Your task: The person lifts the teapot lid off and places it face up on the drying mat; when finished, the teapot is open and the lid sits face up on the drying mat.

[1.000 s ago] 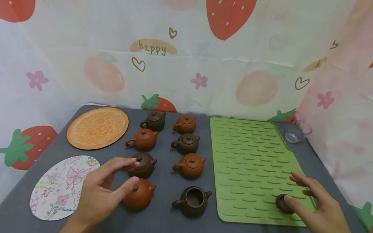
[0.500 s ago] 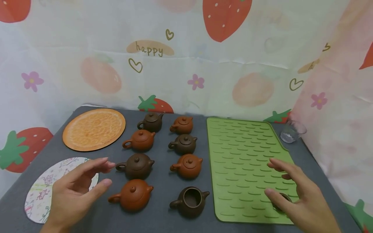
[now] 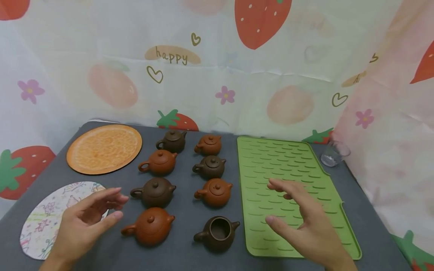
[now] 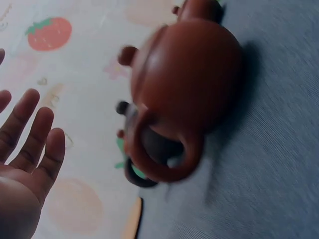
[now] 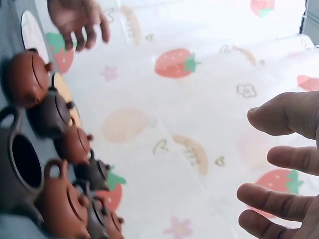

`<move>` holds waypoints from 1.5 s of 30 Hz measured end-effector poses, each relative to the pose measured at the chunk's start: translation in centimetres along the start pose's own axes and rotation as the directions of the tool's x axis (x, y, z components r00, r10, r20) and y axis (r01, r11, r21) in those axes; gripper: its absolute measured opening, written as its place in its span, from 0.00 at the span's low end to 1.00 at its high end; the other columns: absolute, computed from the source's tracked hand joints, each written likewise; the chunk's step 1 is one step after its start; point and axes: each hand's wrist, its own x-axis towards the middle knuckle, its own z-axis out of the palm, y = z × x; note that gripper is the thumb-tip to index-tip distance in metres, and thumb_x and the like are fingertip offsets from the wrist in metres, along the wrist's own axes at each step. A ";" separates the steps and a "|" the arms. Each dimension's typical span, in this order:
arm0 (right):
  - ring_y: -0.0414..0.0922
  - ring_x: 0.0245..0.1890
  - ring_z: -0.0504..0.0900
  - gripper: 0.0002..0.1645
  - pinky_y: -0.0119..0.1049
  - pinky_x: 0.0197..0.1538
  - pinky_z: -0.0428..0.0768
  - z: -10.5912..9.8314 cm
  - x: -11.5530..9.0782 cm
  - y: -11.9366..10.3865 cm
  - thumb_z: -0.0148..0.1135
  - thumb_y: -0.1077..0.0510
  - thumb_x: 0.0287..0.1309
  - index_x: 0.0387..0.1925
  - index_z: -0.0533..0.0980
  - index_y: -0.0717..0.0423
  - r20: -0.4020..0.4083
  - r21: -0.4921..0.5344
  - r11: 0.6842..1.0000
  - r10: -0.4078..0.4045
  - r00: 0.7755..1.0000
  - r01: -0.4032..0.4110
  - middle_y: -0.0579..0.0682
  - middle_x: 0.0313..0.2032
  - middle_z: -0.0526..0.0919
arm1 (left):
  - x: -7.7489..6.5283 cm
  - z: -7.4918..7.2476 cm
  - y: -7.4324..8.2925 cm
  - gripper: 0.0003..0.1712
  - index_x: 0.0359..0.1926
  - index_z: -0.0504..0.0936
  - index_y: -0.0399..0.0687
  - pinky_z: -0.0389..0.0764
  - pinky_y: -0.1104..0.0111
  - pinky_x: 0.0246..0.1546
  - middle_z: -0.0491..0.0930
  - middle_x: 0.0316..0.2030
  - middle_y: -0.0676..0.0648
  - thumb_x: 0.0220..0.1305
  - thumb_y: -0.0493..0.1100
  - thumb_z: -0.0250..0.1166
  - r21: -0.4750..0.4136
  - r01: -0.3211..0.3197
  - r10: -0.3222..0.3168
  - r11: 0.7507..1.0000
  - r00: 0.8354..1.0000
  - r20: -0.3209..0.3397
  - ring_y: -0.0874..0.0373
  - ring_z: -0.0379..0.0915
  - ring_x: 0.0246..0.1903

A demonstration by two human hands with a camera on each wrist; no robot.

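Observation:
My left hand (image 3: 83, 226) hovers over the patterned white oval mat (image 3: 44, 218), fingers relaxed and apart, holding nothing. To its right stands a reddish-brown teapot (image 3: 152, 227) with its lid on; its handle loop faces the hand in the left wrist view. My right hand (image 3: 312, 227) is above the ribbed green mat (image 3: 257, 195), thumb and fingers spread with nothing between them. Left of that mat sits a dark brown teapot (image 3: 217, 235) without a lid, its round mouth showing. No small dark lid shows on the green mat; the right hand covers part of it.
Several lidded teapots, reddish (image 3: 214, 192) and dark brown (image 3: 156, 192), stand in two columns on the dark grey table (image 3: 183, 210). An orange round mat (image 3: 105, 148) lies at the back left. A clear glass (image 3: 335, 153) stands at the back right, near the fabric wall.
My right hand has let go of the small dark lid on the green mat and moved left. My left hand has drawn back left from the teapots. The view has turned slightly right.

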 end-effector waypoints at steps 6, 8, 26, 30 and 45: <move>0.47 0.55 0.72 0.42 0.35 0.52 0.68 2.4 1.0 0.0 0.71 0.70 0.49 0.66 0.68 0.53 0.017 0.081 0.996 -0.028 0.999 0.026 0.48 0.56 0.75 | -0.8 -1.3 -1.4 0.28 0.58 0.72 0.25 0.77 0.70 0.45 0.80 0.44 0.38 0.53 0.15 0.61 0.159 0.153 -0.163 0.975 0.985 0.057 0.53 0.77 0.46; 0.46 0.55 0.72 0.41 0.36 0.51 0.69 3.1 1.2 0.1 0.71 0.69 0.50 0.66 0.68 0.52 0.028 0.097 0.995 -0.020 0.999 0.017 0.47 0.56 0.75 | -1.0 -1.6 -1.9 0.28 0.58 0.73 0.26 0.78 0.70 0.44 0.80 0.44 0.39 0.54 0.16 0.62 0.179 0.172 -0.188 0.969 0.980 0.073 0.53 0.77 0.46; 0.45 0.56 0.71 0.33 0.41 0.59 0.69 10.0 3.8 -0.5 0.68 0.59 0.59 0.65 0.69 0.47 0.165 0.242 0.970 -0.032 0.986 -0.009 0.44 0.56 0.74 | -2.9 -2.6 -5.4 0.22 0.55 0.72 0.21 0.82 0.65 0.36 0.81 0.39 0.36 0.58 0.18 0.60 0.058 0.268 -0.274 0.962 0.943 0.190 0.52 0.80 0.39; 0.42 0.53 0.73 0.33 0.38 0.55 0.71 11.5 4.5 -0.6 0.69 0.58 0.58 0.65 0.70 0.45 0.185 0.246 0.969 -0.037 0.982 -0.010 0.43 0.53 0.75 | -3.0 -2.6 -5.4 0.19 0.53 0.75 0.22 0.82 0.65 0.36 0.82 0.37 0.37 0.59 0.21 0.62 0.126 0.300 -0.319 0.946 0.931 0.178 0.53 0.81 0.37; 0.38 0.42 0.71 0.30 0.34 0.49 0.72 17.1 6.2 -0.6 0.69 0.57 0.58 0.62 0.72 0.46 0.243 0.224 0.975 -0.061 0.968 0.005 0.41 0.44 0.77 | -3.2 -2.7 -5.9 0.11 0.40 0.87 0.37 0.79 0.72 0.38 0.83 0.34 0.43 0.57 0.24 0.66 0.267 0.267 -0.319 0.926 0.931 0.176 0.57 0.78 0.36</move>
